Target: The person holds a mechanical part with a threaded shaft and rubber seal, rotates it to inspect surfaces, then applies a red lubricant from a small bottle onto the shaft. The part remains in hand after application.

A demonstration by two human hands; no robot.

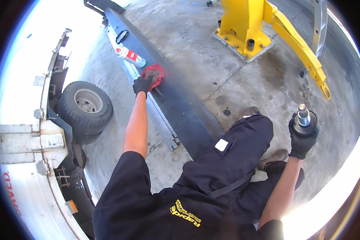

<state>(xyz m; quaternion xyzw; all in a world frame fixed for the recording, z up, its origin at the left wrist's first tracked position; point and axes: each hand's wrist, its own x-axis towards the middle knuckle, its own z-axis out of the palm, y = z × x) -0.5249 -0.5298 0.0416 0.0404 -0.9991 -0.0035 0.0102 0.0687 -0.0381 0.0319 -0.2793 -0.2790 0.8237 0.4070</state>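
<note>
My left hand, in a black glove, grips a crumpled red rag with a dirty brownish patch, low over the long dark bench top. A small dark rod-like piece shows just beside the rag. Past the rag, a spray can with a red, white and light-blue body lies on its side. Out to the right, my gloved right hand is wrapped round a black, round-bodied part with a stepped silver shaft pointing up; its lower portion is hidden by my fingers.
The dark bench runs diagonally ahead, with a metal rail along its left edge and a black ring-shaped item farther up. A yellow post with a jointed arm is bolted down ahead right. A white truck's wheel stands left.
</note>
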